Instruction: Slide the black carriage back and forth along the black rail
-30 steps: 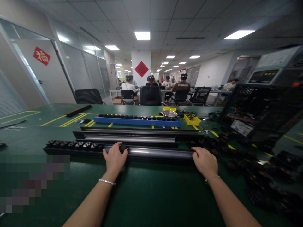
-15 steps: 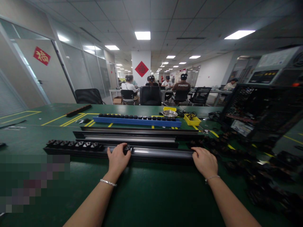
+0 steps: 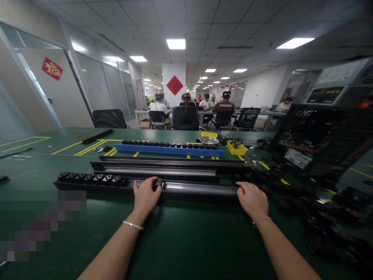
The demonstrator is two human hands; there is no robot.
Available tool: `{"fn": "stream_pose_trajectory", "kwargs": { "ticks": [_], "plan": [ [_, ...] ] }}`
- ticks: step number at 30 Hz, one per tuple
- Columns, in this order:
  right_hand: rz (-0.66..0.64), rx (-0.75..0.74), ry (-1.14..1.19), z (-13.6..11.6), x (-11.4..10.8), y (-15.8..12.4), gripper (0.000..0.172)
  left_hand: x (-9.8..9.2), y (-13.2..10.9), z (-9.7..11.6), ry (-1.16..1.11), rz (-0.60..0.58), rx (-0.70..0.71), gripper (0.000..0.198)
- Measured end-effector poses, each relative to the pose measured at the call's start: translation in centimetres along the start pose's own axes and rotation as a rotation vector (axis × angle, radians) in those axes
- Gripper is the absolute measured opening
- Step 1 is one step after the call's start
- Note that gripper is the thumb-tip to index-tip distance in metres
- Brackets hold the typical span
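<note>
Across the table in front of me lies a long black rail (image 3: pixel 201 189) with a shiny channel. Several small black parts with metallic tops (image 3: pixel 98 178) sit in a row on its left portion. My left hand (image 3: pixel 147 196) is closed around one more small black part (image 3: pixel 157 182), which sits in the channel near the rail's middle. At the rail's right end, my right hand (image 3: pixel 253 198) grips the end with bent fingers; its thumb is partly hidden.
Behind the rail lie two more dark rails (image 3: pixel 163 171) and a blue rail (image 3: pixel 169 150) lined with black parts. A metal bowl (image 3: pixel 209 140) and a yellow bin (image 3: pixel 236 147) stand farther back. Black parts (image 3: pixel 323 229) are heaped at right, near an open computer case (image 3: pixel 303 136).
</note>
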State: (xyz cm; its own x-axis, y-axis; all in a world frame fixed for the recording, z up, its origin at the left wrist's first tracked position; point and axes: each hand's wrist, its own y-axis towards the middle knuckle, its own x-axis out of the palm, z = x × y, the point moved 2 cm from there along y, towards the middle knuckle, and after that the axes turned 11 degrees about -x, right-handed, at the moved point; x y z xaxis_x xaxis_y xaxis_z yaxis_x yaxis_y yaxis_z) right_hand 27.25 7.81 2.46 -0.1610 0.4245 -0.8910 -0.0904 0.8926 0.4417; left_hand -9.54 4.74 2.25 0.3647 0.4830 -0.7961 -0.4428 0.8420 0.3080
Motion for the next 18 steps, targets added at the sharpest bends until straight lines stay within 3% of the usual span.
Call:
{"fn": "stream_pose_trajectory", "kwargs": {
  "ticks": [18],
  "plan": [
    [0.005, -0.009, -0.008, 0.13, 0.23, 0.05, 0.04, 0.08, -0.47, 0.49, -0.03, -0.056, 0.076, 0.033]
  ]
}}
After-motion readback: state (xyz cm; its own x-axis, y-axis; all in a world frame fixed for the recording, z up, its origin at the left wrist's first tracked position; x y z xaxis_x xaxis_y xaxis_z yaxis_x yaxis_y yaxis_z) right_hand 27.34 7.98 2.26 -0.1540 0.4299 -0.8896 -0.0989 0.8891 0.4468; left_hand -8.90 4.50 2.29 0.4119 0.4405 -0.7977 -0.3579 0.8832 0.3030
